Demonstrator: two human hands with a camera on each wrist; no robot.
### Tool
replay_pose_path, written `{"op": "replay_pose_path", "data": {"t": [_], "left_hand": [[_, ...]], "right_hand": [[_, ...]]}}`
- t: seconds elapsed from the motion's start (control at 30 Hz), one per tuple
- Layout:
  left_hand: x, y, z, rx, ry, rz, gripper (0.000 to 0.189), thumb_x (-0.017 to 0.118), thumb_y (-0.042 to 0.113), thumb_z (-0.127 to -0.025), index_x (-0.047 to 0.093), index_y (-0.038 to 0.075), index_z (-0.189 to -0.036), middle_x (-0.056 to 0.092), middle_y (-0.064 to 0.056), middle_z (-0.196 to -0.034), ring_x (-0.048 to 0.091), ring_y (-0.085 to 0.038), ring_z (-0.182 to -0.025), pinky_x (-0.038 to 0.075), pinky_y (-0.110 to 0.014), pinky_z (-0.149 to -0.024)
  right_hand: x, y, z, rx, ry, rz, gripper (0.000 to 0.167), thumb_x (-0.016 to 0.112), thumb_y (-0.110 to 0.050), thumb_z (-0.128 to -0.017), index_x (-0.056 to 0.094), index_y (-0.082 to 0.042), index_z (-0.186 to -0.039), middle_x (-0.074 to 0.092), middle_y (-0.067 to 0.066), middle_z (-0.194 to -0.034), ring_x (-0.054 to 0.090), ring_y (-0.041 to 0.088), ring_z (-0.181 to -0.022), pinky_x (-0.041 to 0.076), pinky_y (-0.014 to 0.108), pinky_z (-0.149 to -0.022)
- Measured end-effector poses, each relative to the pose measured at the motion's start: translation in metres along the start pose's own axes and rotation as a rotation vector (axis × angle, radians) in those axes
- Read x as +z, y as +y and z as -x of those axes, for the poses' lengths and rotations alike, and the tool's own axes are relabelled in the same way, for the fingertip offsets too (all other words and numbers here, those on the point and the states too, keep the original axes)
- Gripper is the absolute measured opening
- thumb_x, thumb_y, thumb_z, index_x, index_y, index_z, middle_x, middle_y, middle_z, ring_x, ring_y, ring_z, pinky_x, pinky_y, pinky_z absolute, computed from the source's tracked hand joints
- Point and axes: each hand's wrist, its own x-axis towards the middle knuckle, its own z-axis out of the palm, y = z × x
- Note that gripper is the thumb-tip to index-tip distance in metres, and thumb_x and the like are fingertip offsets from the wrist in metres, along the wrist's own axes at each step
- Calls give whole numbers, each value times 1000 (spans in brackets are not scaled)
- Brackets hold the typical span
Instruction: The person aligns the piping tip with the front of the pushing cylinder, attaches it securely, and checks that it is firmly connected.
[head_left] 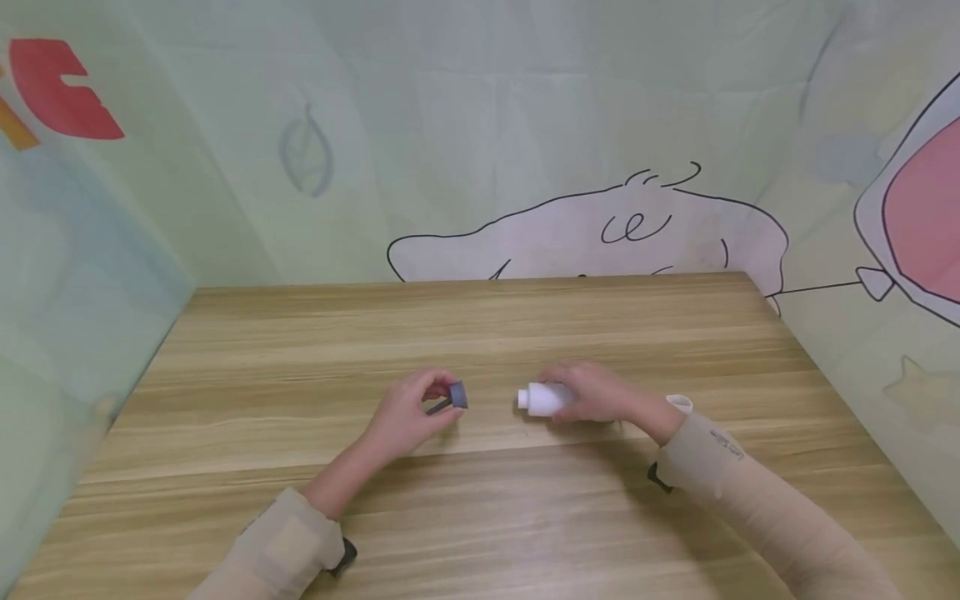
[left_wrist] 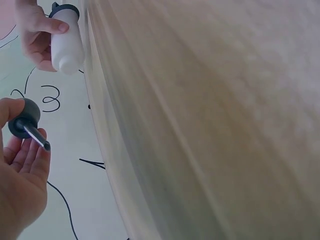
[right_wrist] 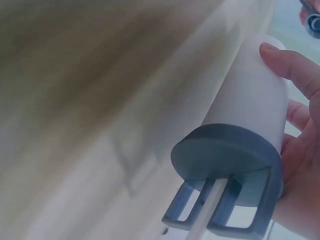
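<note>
My left hand (head_left: 405, 417) pinches a dark grey-blue nozzle cap (head_left: 458, 395) by its wide round part. In the left wrist view, a thin spout (left_wrist: 37, 135) sticks out of the cap toward the camera. My right hand (head_left: 596, 393) grips a white plunger syringe (head_left: 546, 399) lying sideways, its narrow bare neck (head_left: 522, 399) facing the left hand across a gap. A grey-blue end collar (right_wrist: 220, 150) with rectangular finger loops closes the syringe's other end, as the right wrist view shows. Out of that collar runs a white plunger rod (right_wrist: 209, 207).
Both hands are over a wood-grain table (head_left: 480, 517). A pale cloth backdrop (head_left: 450, 150) with line drawings stands behind the table's far edge and along both sides. The plunger's white end (head_left: 679, 403) shows beyond my right wrist.
</note>
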Motion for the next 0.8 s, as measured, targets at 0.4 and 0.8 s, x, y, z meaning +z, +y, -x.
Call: {"op": "replay_pose_path", "data": {"t": [0.4, 0.8], "left_hand": [[3, 2, -2, -10, -34, -4, 29, 70, 15, -74, 58, 10, -99, 62, 0, -94, 60, -12, -88, 51, -27, -81], [12, 6, -4, 20, -35, -6, 27, 71, 14, -73, 59, 9, -96, 63, -1, -93, 61, -12, -86, 51, -23, -79]], "right_hand": [[-19, -12, -3, -67, 52, 62, 50, 72, -26, -70, 55, -13, -116, 59, 7, -106, 57, 19, -85, 49, 31, -68], [-24, -29, 0, -134, 122, 134, 48, 73, -26, -70, 56, -16, -114, 60, 6, -106, 57, 19, -88, 50, 33, -71]]}}
